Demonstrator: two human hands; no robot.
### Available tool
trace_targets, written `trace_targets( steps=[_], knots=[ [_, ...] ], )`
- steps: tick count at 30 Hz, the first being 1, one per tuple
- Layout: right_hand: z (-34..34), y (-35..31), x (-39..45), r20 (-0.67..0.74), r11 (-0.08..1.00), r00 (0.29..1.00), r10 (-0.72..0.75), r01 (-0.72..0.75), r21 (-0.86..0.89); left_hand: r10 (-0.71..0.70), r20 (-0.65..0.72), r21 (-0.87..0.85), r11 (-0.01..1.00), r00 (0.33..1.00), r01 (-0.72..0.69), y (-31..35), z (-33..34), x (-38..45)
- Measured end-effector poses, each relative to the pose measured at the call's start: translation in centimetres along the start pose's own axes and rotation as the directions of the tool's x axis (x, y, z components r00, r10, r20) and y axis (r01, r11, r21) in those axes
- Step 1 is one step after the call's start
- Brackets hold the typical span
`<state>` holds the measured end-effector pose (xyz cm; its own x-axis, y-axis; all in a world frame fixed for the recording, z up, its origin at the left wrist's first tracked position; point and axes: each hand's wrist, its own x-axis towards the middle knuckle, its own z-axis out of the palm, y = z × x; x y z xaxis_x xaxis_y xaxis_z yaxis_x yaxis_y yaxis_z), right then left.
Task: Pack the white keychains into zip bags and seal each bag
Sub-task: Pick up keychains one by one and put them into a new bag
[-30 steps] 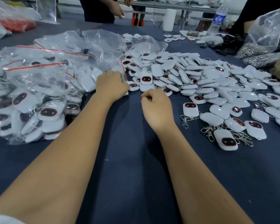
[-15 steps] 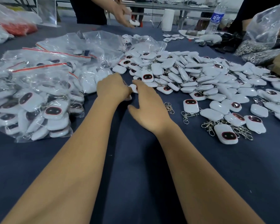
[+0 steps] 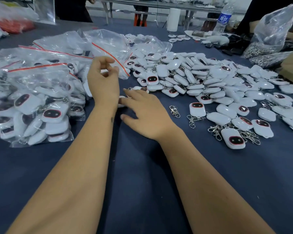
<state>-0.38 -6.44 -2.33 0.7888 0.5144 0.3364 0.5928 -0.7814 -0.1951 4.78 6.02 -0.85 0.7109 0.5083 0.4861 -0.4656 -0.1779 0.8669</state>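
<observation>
1. Navy cloth covers the table [image 3: 142,191], and both bare forearms reach forward over it from the bottom of the view.
2. Left hand [image 3: 103,81] is raised with the fingers curled, thumb and fingertips pinching the edge of an empty clear zip bag [image 3: 108,48] with a red seal strip; the bag hangs tilted above the table.
3. Right hand [image 3: 145,114] lies low over the cloth with fingers spread and relaxed, gripping nothing; its fingertips touch a white keychain [image 3: 139,89] at the near edge of the pile, and another white piece just beside the left wrist is partly hidden.
4. Loose white keychains [image 3: 201,78] with dark, red-rimmed faces and metal clasps form a broad heap to the right of the hands, thinning into scattered pieces toward the near right.
5. Filled zip bags [image 3: 32,102] of keychains are stacked on the left, their red seal strips showing.
6. At the far edge stand a water bottle [image 3: 224,17], a white roll [image 3: 173,20] and a clear bag of metal clasps [image 3: 269,39].
</observation>
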Motion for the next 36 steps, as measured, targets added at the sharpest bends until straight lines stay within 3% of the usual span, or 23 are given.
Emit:
trace_targets(
  steps=[4, 6, 9, 11, 14, 17, 20, 22, 23, 24, 25, 26, 28, 29, 33, 36],
  knots=[
    [0.7, 0.1, -0.3, 0.000, 0.985, 0.993, 0.118, -0.117, -0.127, 0.031, 0.052, -0.093, 0.995, 0.998, -0.027, 0.8, -0.6, 0.7],
    [0.4, 0.2, -0.2, -0.034, 0.988, 0.991, 0.126, -0.129, -0.088, 0.111, 0.110, -0.055, 0.993, 0.988, -0.105, 1.6, -0.8, 0.9],
    [0.0, -0.1, 0.0, -0.021, 0.998, 1.000, 0.020, -0.019, 0.055, 0.273, 0.223, -0.038, 0.962, 0.936, -0.272, 3.2, 0.1, 0.5],
    [-0.1, -0.3, 0.0, 0.040, 0.995, 0.999, -0.011, 0.007, 0.104, 0.268, 0.305, -0.100, 0.963, 0.914, -0.249, 4.0, 0.9, -0.5],
    [0.5, -0.1, -0.1, 0.037, 0.999, 0.999, 0.022, -0.021, -0.029, 0.192, 0.411, -0.052, 0.981, 0.891, -0.187, 3.9, 1.2, -1.6],
    [0.6, 1.2, -0.5, -0.079, 0.957, 0.972, 0.223, -0.233, -0.172, 0.110, 0.383, -0.014, 0.993, 0.917, -0.113, 3.0, 0.7, -1.6],
    [-0.4, 3.4, -1.7, -0.110, 0.858, 0.878, 0.466, -0.479, -0.187, 0.096, 0.325, -0.069, 0.995, 0.941, -0.078, 2.6, 0.2, -1.3],
    [-1.1, 4.0, -2.0, -0.148, 0.828, 0.851, 0.504, -0.525, -0.198, 0.087, 0.384, -0.155, 0.987, 0.919, -0.029, 2.6, 0.1, -1.3],
    [-1.4, 4.0, -1.9, -0.202, 0.841, 0.844, 0.496, -0.526, -0.131, 0.063, 0.435, -0.169, 0.985, 0.898, 0.013, 2.6, 0.3, -1.4],
    [-1.8, 3.7, -1.7, -0.269, 0.860, 0.822, 0.502, -0.507, 0.055, 0.029, 0.495, -0.155, 0.986, 0.869, 0.055, 2.6, 0.5, -1.6],
    [-2.1, 3.1, -1.4, -0.307, 0.826, 0.781, 0.544, -0.436, 0.356, -0.016, 0.561, -0.115, 0.989, 0.828, 0.097, 2.5, 0.8, -1.9],
    [-2.5, 2.3, -1.2, -0.277, 0.683, 0.741, 0.611, -0.316, 0.659, -0.072, 0.625, -0.059, 0.989, 0.777, 0.138, 2.2, 1.1, -2.3],
    [-2.8, 1.7, -1.0, -0.110, 0.329, 0.703, 0.703, -0.185, 0.926, -0.171, 0.705, 0.058, 0.981, 0.688, 0.184, 1.4, 1.6, -3.3],
    [-2.8, 1.7, -1.1, -0.058, 0.273, 0.697, 0.715, -0.202, 0.941, -0.200, 0.712, 0.108, 0.978, 0.673, 0.176, 1.0, 1.8, -3.6],
    [-2.1, 2.3, -1.2, -0.009, 0.279, 0.668, 0.744, -0.299, 0.912, -0.211, 0.654, 0.232, 0.970, 0.727, 0.072, 0.0, 2.4, -3.6],
    [-1.9, 2.5, -1.2, 0.043, 0.205, 0.698, 0.715, -0.268, 0.941, -0.226, 0.608, 0.383, 0.923, 0.761, -0.032, -0.4, 2.6, -3.3]
  ],
)
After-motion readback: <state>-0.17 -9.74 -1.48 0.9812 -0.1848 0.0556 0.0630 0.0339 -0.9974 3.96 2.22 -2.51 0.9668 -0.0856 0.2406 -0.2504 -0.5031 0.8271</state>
